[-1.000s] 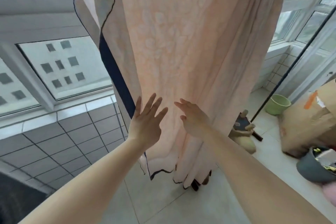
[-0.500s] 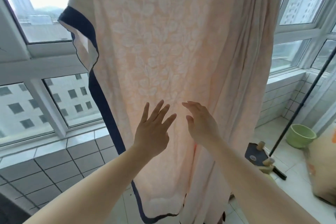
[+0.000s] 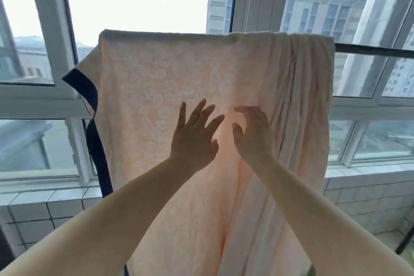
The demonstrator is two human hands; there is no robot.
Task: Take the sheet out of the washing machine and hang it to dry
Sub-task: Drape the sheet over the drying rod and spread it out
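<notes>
Peach sheet [image 3: 201, 78] already draped over the rail [image 3: 371, 50] at frame centre, hands [image 3: 194, 139] [image 3: 253, 134] both spread and grasping nothing; next, likely spreading the bunched right-hand folds.

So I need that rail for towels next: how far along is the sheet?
Done: the sheet hangs over the rail. In hand: the left hand and right hand, both open, are at its flat middle. Left: its right side hangs bunched in folds, probably needs spreading.

Both hands, the left hand [image 3: 193, 141] and right hand [image 3: 254, 134], have risen higher up the sheet [image 3: 170, 87].
</notes>
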